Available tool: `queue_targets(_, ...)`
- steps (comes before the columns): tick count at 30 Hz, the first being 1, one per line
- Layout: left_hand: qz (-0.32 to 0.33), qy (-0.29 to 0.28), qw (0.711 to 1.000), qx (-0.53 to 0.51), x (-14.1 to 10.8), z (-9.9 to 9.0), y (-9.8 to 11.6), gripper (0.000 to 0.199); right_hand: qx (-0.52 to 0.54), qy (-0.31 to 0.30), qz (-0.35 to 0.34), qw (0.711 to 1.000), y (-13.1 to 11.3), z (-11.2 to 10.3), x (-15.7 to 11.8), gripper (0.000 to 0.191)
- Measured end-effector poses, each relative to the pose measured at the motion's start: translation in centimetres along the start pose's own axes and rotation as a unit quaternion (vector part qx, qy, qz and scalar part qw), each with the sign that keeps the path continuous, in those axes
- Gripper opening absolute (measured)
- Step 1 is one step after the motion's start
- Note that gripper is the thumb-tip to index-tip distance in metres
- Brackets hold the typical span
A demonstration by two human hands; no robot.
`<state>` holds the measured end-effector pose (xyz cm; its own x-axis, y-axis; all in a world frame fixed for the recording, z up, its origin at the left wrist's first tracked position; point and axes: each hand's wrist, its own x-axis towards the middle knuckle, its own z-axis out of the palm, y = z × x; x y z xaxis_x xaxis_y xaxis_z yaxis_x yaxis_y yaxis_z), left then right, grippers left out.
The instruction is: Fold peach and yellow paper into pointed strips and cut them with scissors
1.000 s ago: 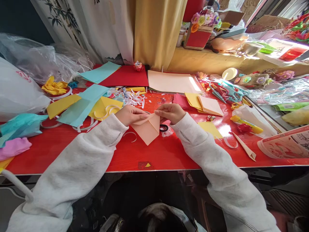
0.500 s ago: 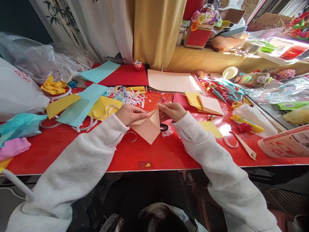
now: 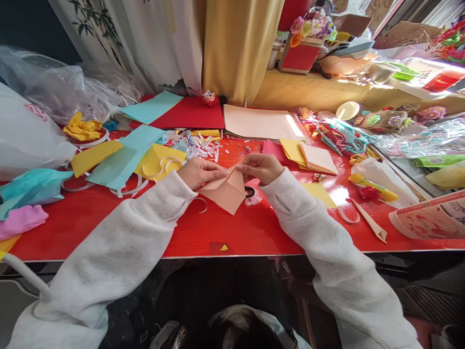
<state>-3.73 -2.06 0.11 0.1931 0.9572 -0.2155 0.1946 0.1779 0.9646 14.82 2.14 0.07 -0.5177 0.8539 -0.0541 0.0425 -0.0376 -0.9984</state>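
Note:
A folded sheet of peach paper point(image 3: 229, 195) is held up over the red table, its creases showing and one corner pointing down toward me. On its upper left edge, my left hand point(image 3: 202, 172) pinches the paper between thumb and fingers. My right hand point(image 3: 262, 168) grips the top corner, its fingertips close to those of the left. Behind the paper, partly hidden, lies the black handle loop of what look like scissors point(image 3: 250, 192). Thin white paper strips curl on the table to the left of the sheet.
Blue paper point(image 3: 127, 157) and yellow paper point(image 3: 160, 162) lie to the left. Peach sheets point(image 3: 261, 120) are stacked at the back. Folded peach paper point(image 3: 318, 158) rests right of my hands, with a glue tube point(image 3: 373, 187), a paper cone point(image 3: 369, 221) and a tub point(image 3: 428, 215) farther right.
My right hand's fingers have moved left along the top of the peach paper, closer to my left hand. The paper has tilted, its lower corner shifting slightly right.

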Motion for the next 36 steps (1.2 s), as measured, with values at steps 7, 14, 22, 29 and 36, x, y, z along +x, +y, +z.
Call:
queue_targets(7,0.007,-0.012,1.000,-0.011,0.1,0.3,-0.3,0.033,0.013,-0.042,0.007,0.999,-0.3,-0.6,0.1,0.036)
queue_targets(14,0.007,-0.032,0.999,-0.024,0.2,0.3,-0.3,0.030,-0.003,-0.071,0.044,0.996,-0.3,-1.1,0.2,0.033)
queue_targets(22,0.015,-0.014,1.000,0.010,0.1,0.6,-0.2,0.033,-0.022,-0.038,0.031,0.999,-0.3,-0.6,0.0,0.026)
queue_targets(29,0.037,-0.001,0.999,0.035,0.0,0.8,-0.6,0.033,-0.035,-0.052,0.044,0.997,-0.9,-0.7,-0.3,0.034)
queue_targets(36,0.032,0.001,0.999,0.026,0.0,1.4,-0.6,0.035,-0.151,0.022,-0.030,0.988,0.4,-0.3,-0.1,0.041)
